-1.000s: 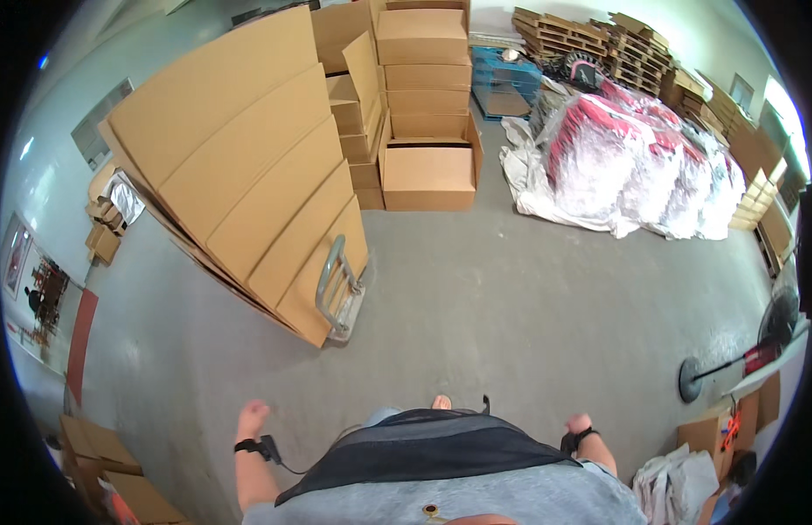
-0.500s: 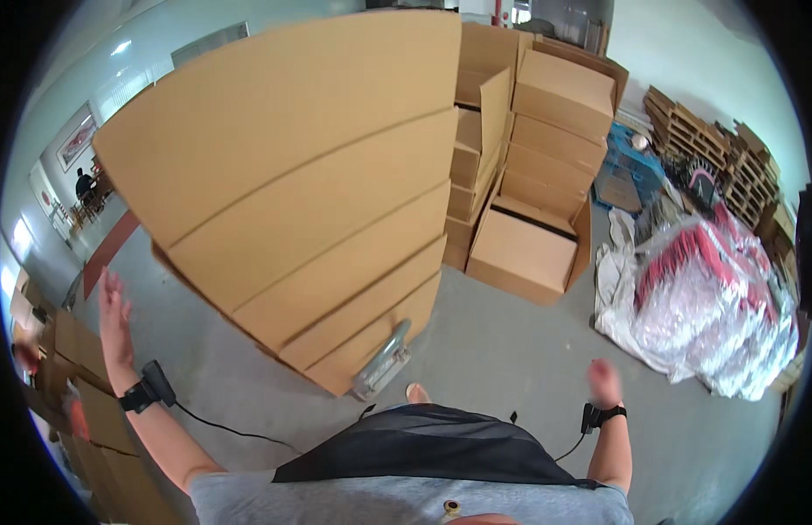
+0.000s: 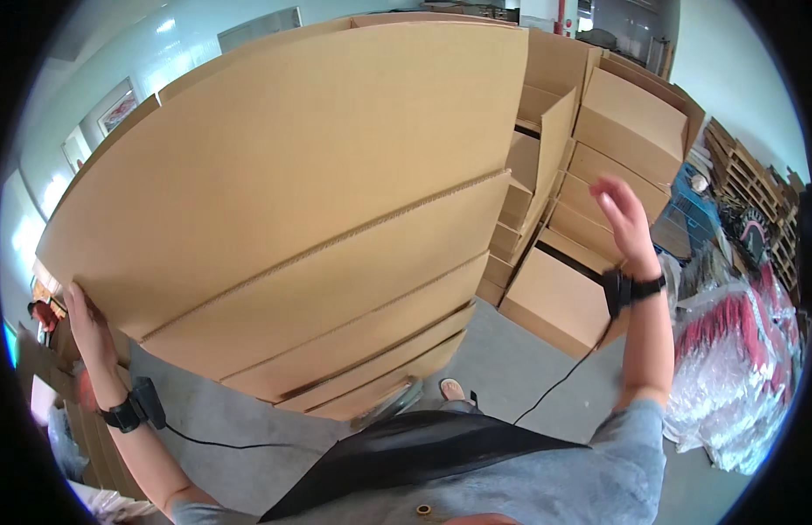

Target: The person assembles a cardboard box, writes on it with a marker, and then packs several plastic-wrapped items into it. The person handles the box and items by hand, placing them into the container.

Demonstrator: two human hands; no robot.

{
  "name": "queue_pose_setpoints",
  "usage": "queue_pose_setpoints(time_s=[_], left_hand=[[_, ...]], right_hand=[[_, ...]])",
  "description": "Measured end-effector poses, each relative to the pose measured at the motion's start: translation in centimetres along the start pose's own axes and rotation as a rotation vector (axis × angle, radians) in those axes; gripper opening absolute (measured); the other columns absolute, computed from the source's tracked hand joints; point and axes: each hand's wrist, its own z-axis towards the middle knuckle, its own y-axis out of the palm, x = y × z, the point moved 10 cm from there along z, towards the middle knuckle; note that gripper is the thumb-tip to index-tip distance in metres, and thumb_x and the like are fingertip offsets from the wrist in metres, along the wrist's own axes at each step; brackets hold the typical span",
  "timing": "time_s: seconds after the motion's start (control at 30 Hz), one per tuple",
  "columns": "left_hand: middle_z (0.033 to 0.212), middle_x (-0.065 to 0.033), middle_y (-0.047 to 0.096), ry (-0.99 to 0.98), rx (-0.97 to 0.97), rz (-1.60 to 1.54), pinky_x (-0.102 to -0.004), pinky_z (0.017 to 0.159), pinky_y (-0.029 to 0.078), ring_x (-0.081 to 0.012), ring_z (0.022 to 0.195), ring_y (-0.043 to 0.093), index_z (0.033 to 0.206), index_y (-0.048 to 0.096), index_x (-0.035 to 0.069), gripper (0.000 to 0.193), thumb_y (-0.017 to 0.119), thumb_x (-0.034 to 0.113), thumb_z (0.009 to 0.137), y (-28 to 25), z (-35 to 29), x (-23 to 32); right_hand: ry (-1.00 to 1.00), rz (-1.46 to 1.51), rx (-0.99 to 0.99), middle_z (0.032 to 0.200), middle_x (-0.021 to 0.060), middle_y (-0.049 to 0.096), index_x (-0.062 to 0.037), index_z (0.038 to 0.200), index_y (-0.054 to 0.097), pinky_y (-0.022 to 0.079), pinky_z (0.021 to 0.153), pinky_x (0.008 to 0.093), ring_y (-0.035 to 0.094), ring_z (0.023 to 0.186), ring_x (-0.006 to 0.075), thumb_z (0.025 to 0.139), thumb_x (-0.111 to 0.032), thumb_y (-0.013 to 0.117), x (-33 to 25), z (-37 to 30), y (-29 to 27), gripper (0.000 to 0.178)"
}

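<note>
A tall stack of cardboard boxes [image 3: 336, 149] fills the space in front of me, its upper tiers wider in view than the lower ones. My left hand [image 3: 89, 328] lies along the left edge of the upper cardboard, fingers stretched out and seeming to touch it. My right hand [image 3: 624, 223] is raised to the right of the stack, fingers loosely bent and apart, with nothing in it. Behind that hand are more open cardboard boxes [image 3: 633, 109]. Each wrist wears a black strap with a small cabled device.
A grey curved metal part [image 3: 393, 402] sits at the stack's foot, near my sandalled foot [image 3: 454, 389]. On the right lie plastic-wrapped red bundles [image 3: 729, 350], a blue crate [image 3: 690, 210] and piled wooden pallets [image 3: 742, 166]. Further cartons [image 3: 95, 442] stand at lower left.
My right hand has risen from low at my side to beside the boxes. My left hand has come to the stack's left edge. The stack looks closer and larger.
</note>
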Motion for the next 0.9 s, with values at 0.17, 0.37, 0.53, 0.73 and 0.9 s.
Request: queue_pose_setpoints(time_s=[0.17, 0.37, 0.53, 0.73, 0.9], left_hand=[[0.127, -0.0033, 0.036, 0.012, 0.158, -0.038, -0.0293, 0.095, 0.027, -0.0148, 0.116, 0.034, 0.129, 0.027, 0.007, 0.046, 0.035, 0.032, 0.091, 2.6, -1.0, 1.4], [0.123, -0.0061, 0.039, 0.072, 0.178, 0.052, -0.0298, 0.092, 0.032, -0.0164, 0.111, 0.039, 0.127, 0.028, 0.004, 0.046, 0.035, 0.031, 0.091, 3.2, 0.4, 3.4], [0.112, -0.0082, 0.048, 0.108, 0.252, 0.046, -0.0286, 0.085, 0.040, -0.0164, 0.100, 0.048, 0.119, 0.037, 0.001, 0.041, 0.037, 0.031, 0.091, 4.7, 3.0, 4.1], [0.107, -0.0090, 0.051, 0.102, 0.305, -0.059, -0.0282, 0.078, 0.045, -0.0171, 0.095, 0.052, 0.112, 0.044, 0.001, 0.039, 0.040, 0.032, 0.089, 4.4, 5.7, 6.3], [0.106, -0.0092, 0.052, 0.090, 0.257, -0.097, -0.0292, 0.080, 0.044, -0.0176, 0.097, 0.051, 0.114, 0.044, 0.001, 0.040, 0.041, 0.032, 0.089, 4.9, 8.4, 8.8]], right_hand=[[-0.250, 0.298, -0.256, 0.118, 0.0093, 0.045, -0.0003, 0.123, 0.034, 0.033, 0.093, 0.0296, 0.041, 0.111, 0.0171, 0.085, -0.020, 0.051, -3.9, 11.9, 8.4, 0.046], [-0.184, 0.746, -0.325, 0.117, 0.0088, 0.045, -0.0002, 0.122, 0.032, 0.036, 0.090, 0.0306, 0.043, 0.107, 0.0159, 0.079, -0.020, 0.060, -5.8, 15.5, 15.2, 0.055], [-0.097, 0.958, -0.333, 0.111, 0.0082, 0.051, -0.0005, 0.117, 0.039, 0.041, 0.085, 0.0296, 0.049, 0.099, 0.0157, 0.078, -0.018, 0.061, -4.4, 18.4, 15.4, 0.048], [-0.209, 0.935, -0.348, 0.107, 0.0080, 0.054, -0.0011, 0.113, 0.043, 0.043, 0.082, 0.0296, 0.052, 0.096, 0.0159, 0.079, -0.019, 0.060, -7.5, 22.3, 13.9, 0.042], [-0.244, 0.950, -0.406, 0.103, 0.0099, 0.056, -0.0008, 0.108, 0.048, 0.047, 0.077, 0.0279, 0.056, 0.089, 0.0148, 0.079, -0.015, 0.059, -10.4, 24.5, 13.1, 0.034]])
